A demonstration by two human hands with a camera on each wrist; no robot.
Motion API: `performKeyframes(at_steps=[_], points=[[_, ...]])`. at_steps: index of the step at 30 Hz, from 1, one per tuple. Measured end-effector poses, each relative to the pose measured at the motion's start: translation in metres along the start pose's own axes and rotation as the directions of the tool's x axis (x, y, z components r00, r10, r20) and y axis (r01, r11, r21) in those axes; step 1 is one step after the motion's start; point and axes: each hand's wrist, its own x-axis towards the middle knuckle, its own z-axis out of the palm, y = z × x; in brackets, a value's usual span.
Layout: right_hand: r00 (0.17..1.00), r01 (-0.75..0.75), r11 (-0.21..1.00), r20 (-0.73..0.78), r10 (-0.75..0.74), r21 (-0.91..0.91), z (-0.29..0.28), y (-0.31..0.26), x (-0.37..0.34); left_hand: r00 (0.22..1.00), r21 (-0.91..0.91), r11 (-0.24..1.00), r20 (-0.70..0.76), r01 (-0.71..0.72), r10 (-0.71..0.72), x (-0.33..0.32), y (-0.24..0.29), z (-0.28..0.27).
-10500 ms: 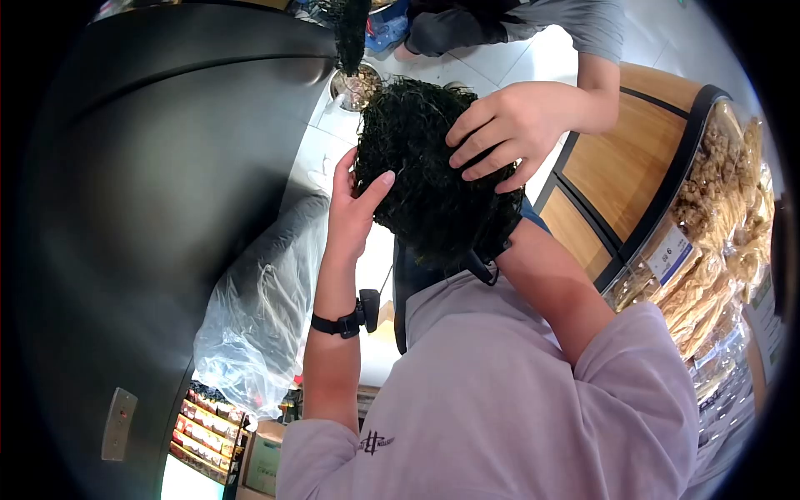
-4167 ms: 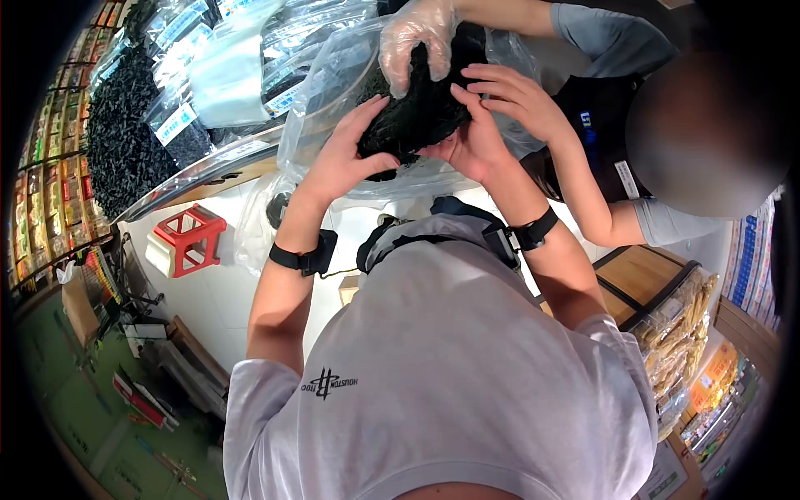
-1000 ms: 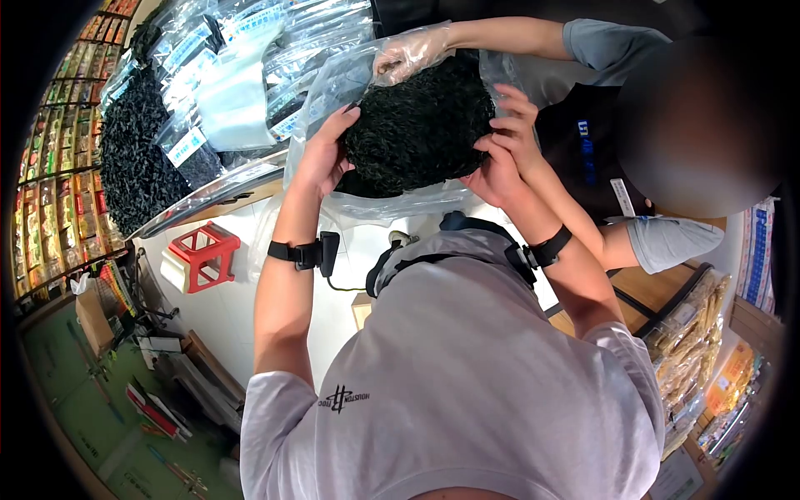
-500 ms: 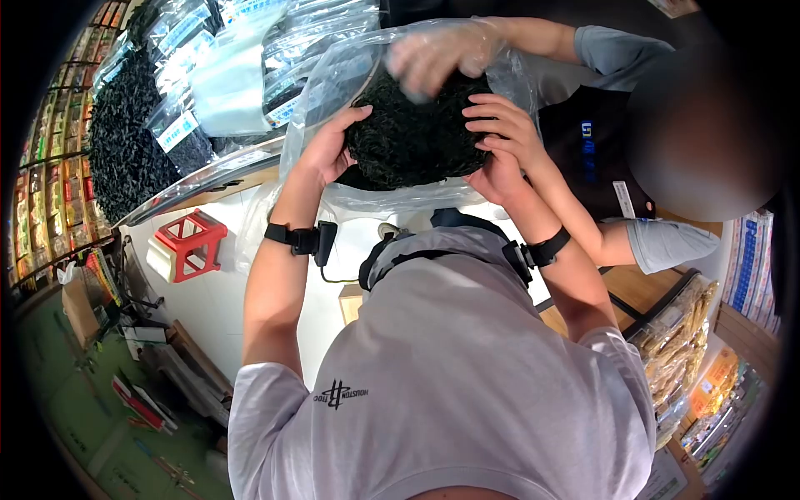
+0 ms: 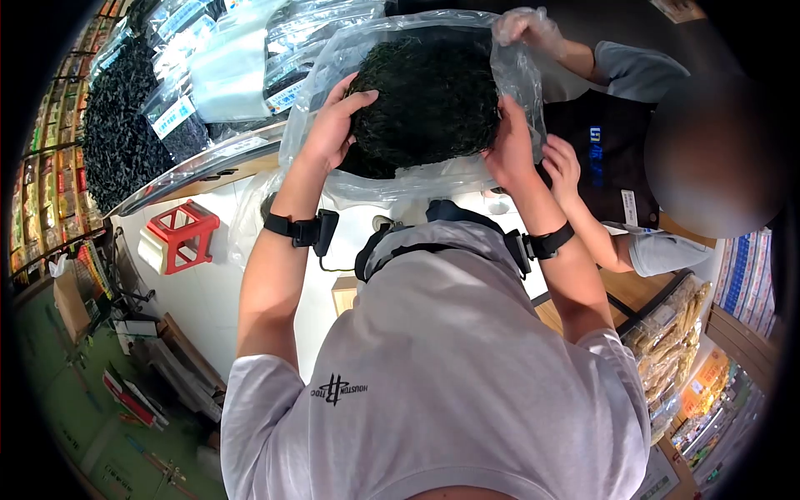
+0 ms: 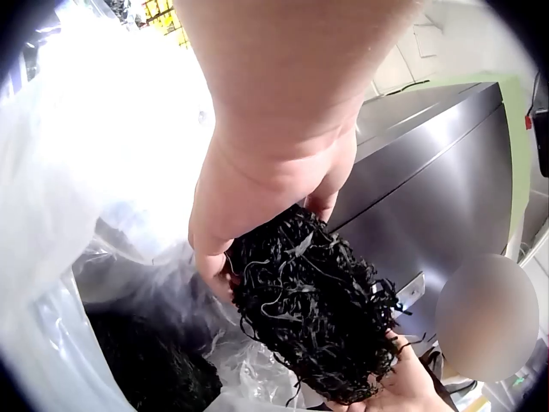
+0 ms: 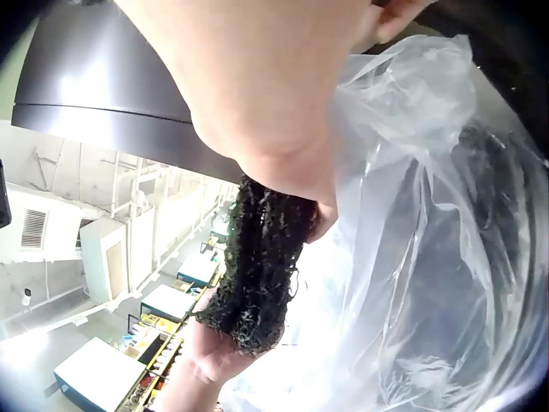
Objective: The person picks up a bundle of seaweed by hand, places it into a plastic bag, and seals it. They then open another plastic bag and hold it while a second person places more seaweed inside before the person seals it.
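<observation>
A thick slab of dark dried seaweed [image 5: 425,100], made of tangled shreds, sits between my two hands. My left hand [image 5: 332,121] grips its left edge, thumb on top. At the opposite edge, my right hand [image 5: 515,150] holds it with the fingers mostly underneath. Both wrist views show the slab's side, with a hand at each end. Below and around it spreads a large clear plastic bag [image 5: 310,108], its mouth wide. More dark seaweed [image 6: 154,360] lies inside the bag in the left wrist view.
Another person's gloved hand [image 5: 529,32] holds the bag's far right rim; their bare hand [image 5: 563,171] is at its right side. A display of packaged seaweed [image 5: 229,92] stands at left, a red stool [image 5: 182,236] on the floor below. Bagged goods [image 5: 667,342] stand at right.
The other person's gloved hand has left the slab's top for the bag's far rim. Their bare hand has moved off my right hand to the bag's side. I still hold the slab.
</observation>
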Motion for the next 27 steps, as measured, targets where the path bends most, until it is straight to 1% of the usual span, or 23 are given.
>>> performKeyframes(at_steps=[1,2,3,4,5,6,8,10,12,13,14,15,16,17,18,19,20,21,22,24,25,26,27], points=[[1.000,0.005,0.999,-0.024,-0.006,-0.041,0.003,0.001,0.002,1.000,-0.001,1.000,-0.001,0.003,-0.003,-0.001,-0.002,-0.002],[0.999,0.010,0.997,-0.047,-0.014,-0.083,0.004,0.000,0.004,1.000,0.043,0.999,0.021,-0.014,0.014,-0.001,-0.004,-0.002],[0.999,0.012,0.996,-0.047,-0.016,-0.084,0.004,0.001,0.008,0.998,0.087,0.996,0.045,-0.037,0.033,0.000,-0.004,-0.004],[0.997,0.021,0.993,-0.067,-0.029,-0.118,0.004,0.002,0.013,0.998,0.086,0.996,0.047,-0.039,0.035,0.002,-0.004,-0.006],[0.995,0.027,0.988,-0.089,-0.041,-0.151,0.003,0.005,0.016,0.999,0.131,0.991,0.049,-0.014,0.008,0.004,-0.005,-0.010],[0.995,0.026,0.988,-0.089,-0.040,-0.151,0.000,0.008,0.020,0.999,0.176,0.984,0.050,0.010,-0.020,0.004,-0.008,-0.012],[0.997,0.053,0.983,-0.052,-0.063,-0.176,-0.002,0.010,0.027,0.999,0.187,0.982,0.032,0.021,-0.027,0.012,-0.013,-0.017],[0.997,0.049,0.979,-0.055,-0.061,-0.199,0.001,0.014,0.029,0.999,0.196,0.980,0.013,0.037,-0.040,0.014,-0.016,-0.018],[0.997,0.043,0.974,-0.058,-0.058,-0.223,0.007,0.017,0.030,0.997,0.290,0.954,-0.008,-0.072,0.077,0.014,-0.019,-0.015],[0.993,0.077,0.956,-0.063,-0.099,-0.282,0.012,0.019,0.028,0.997,0.286,0.956,-0.010,-0.066,0.072,0.013,-0.020,-0.015],[0.988,0.110,0.934,-0.063,-0.140,-0.339,0.014,0.020,0.026,0.995,0.324,0.942,-0.031,-0.084,0.099,0.013,-0.021,-0.015],[0.988,0.107,0.934,-0.065,-0.137,-0.341,0.014,0.021,0.024,0.991,0.363,0.926,-0.049,-0.101,0.128,0.014,-0.022,-0.015],[0.990,0.104,0.924,-0.050,-0.132,-0.368,0.013,0.023,0.022,0.991,0.362,0.927,-0.051,-0.099,0.126,0.012,-0.028,-0.018],[0.991,0.113,0.911,-0.025,-0.133,-0.397,0.015,0.019,0.022,0.991,0.342,0.931,0.008,-0.128,0.133,0.011,-0.033,-0.019],[0.979,0.180,0.873,-0.004,-0.204,-0.454,0.006,0.023,0.030,0.982,0.324,0.927,0.077,-0.187,0.171,0.015,-0.025,-0.018],[0.975,0.197,0.858,0.005,-0.221,-0.475,0.006,0.021,0.032,0.974,0.297,0.928,0.094,-0.226,0.207,0.009,-0.019,-0.008],[0.975,0.196,0.846,0.004,-0.224,-0.496,0.007,0.023,0.029,0.978,0.310,0.928,0.067,-0.209,0.198,0.002,-0.013,-0.003],[0.975,0.182,0.833,-0.014,-0.221,-0.522,0.007,0.024,0.028,0.969,0.341,0.907,0.087,-0.246,0.230,0.008,-0.019,-0.007],[0.973,0.200,0.831,0.003,-0.232,-0.520,0.006,0.023,0.036,0.960,0.372,0.884,0.109,-0.281,0.259,0.011,-0.020,-0.009],[0.967,0.226,0.810,0.025,-0.253,-0.541,-0.004,0.030,0.038,0.964,0.372,0.889,0.098,-0.266,0.248,0.011,-0.024,-0.012],[0.965,0.218,0.765,0.015,-0.263,-0.606,0.001,0.025,0.032,0.980,0.382,0.904,0.105,-0.194,0.167,0.006,-0.019,-0.010],[0.967,0.205,0.768,0.005,-0.254,-0.606,0.002,0.023,0.025,0.990,0.392,0.911,0.113,-0.127,0.089,0.001,-0.013,-0.007],[0.971,0.179,0.775,-0.019,-0.238,-0.606,0.006,0.018,0.023,0.986,0.372,0.915,0.118,-0.156,0.120,-0.007,-0.007,0.000]])
